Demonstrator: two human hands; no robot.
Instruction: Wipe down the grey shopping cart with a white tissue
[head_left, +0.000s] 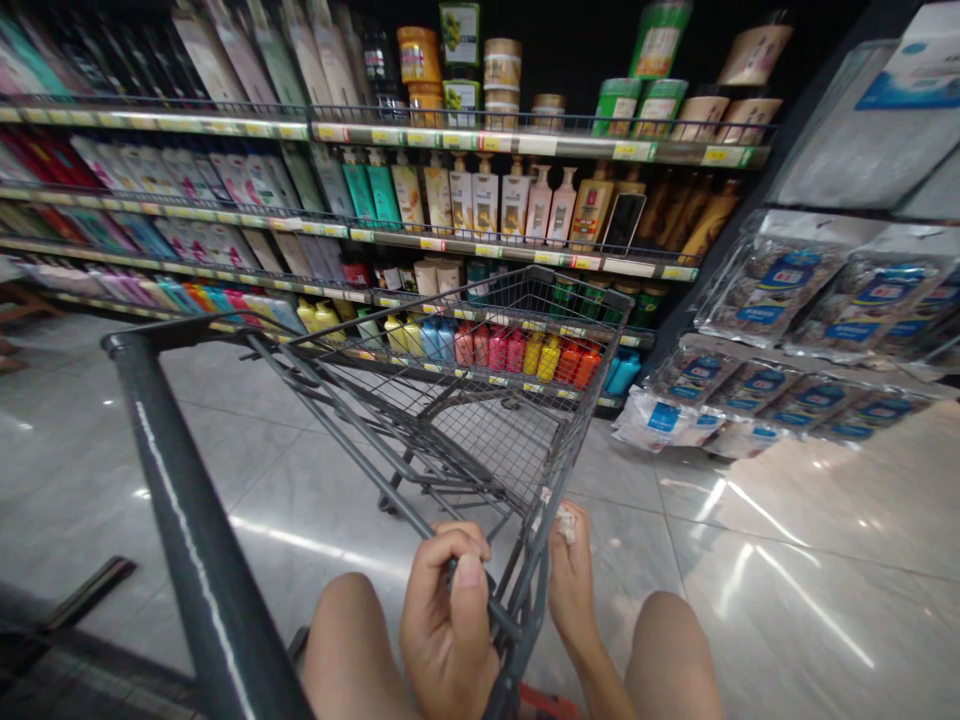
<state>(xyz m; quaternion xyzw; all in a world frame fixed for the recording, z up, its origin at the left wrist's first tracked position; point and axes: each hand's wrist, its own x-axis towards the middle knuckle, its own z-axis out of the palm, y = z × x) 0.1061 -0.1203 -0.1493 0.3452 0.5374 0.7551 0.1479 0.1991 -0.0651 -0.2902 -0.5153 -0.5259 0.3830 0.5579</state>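
Observation:
A dark grey wire shopping cart [480,440] stands tilted across the view, its basket bare mesh where I can see in. My left hand [450,620] is wrapped round a metal bar at the cart's near side, thumb up. On the outer side of the mesh, my right hand [574,580] has its fingers closed on a crumpled whitish cloth or tissue [566,525], close against the cart's wire frame. Part of that hand's fingers is hidden behind the cart. The thick push handle [180,500] runs along the left, with neither hand on it.
Shelves of shampoo and lotion bottles [484,200] line the far side, with jars [502,75] on top. Packaged goods in clear bags [795,285] hang at the right. My bent knees [349,630] flank the hands. Grey tiled floor [750,560] reflects strips of light.

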